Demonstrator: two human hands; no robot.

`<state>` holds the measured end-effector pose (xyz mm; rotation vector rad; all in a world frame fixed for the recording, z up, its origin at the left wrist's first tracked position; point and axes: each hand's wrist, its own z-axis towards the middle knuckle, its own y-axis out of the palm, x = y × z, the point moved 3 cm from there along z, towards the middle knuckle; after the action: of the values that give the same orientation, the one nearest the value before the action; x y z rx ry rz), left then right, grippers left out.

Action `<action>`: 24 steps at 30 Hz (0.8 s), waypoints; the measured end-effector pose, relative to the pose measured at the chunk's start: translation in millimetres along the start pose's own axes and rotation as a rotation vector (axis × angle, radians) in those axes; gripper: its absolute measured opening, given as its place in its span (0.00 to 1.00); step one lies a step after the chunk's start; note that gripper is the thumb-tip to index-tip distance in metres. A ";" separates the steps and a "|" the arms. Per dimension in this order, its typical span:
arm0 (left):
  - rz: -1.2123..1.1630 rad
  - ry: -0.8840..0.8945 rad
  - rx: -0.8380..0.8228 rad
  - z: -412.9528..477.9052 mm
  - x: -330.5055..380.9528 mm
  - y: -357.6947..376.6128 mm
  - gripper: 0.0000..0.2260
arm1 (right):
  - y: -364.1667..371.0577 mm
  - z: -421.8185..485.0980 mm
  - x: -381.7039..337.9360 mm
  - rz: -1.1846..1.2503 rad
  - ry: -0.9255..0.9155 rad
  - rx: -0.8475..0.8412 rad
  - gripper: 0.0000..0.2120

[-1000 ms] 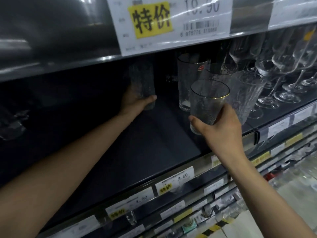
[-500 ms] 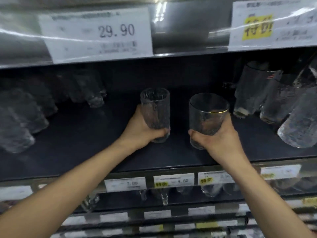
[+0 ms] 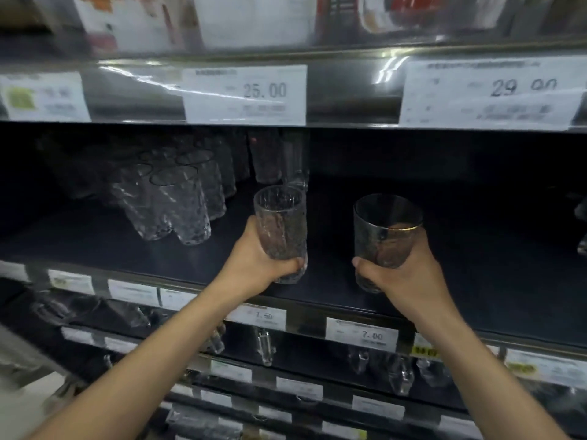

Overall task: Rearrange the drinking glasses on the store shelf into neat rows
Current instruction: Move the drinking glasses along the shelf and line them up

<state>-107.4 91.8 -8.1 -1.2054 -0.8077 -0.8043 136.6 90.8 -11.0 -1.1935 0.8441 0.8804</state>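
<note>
Centre of frame: left hand [image 3: 254, 265] curled tight round the lower half of a tall textured glass [image 3: 281, 223], thumb across the front near the base, glass upright over the front part of the dark shelf [image 3: 476, 249]. Just right of centre: right hand [image 3: 403, 277] closed round the bottom of a shorter gold-rimmed glass [image 3: 386, 230], thumb on its left side, fingers behind. Glasses apart, a strip of bare board showing between them. Cannot tell whether either base touches the board.

Middle left of frame: tight cluster of textured glasses [image 3: 178, 204], in rows running back into the dark, near the held textured glass but not touching it. Straight behind that glass, at the back: two tall glasses [image 3: 279, 160], blurred.

Right of the gold-rimmed glass: wide stretch of bare board out to the right edge of the frame, with slivers of glassware [image 3: 581, 223] cut off there.

Front lip [image 3: 317, 308] of the shelf just below both hands, lined with small price labels. Upper frame: front edge of the next shelf up, with a 25.00 tag [image 3: 244, 95] and a larger tag [image 3: 489, 93] to its right. Lower frame: more shelves with blurred lower glassware [image 3: 400, 369].
</note>
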 end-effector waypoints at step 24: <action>-0.054 0.065 -0.096 26.4 -63.0 -85.0 0.31 | 112.7 -17.3 -49.8 -0.003 0.037 0.166 0.32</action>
<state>-214.5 109.5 -18.7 -1.2399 -0.7579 -0.9313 12.5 84.0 -14.5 -1.0682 0.9265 0.7721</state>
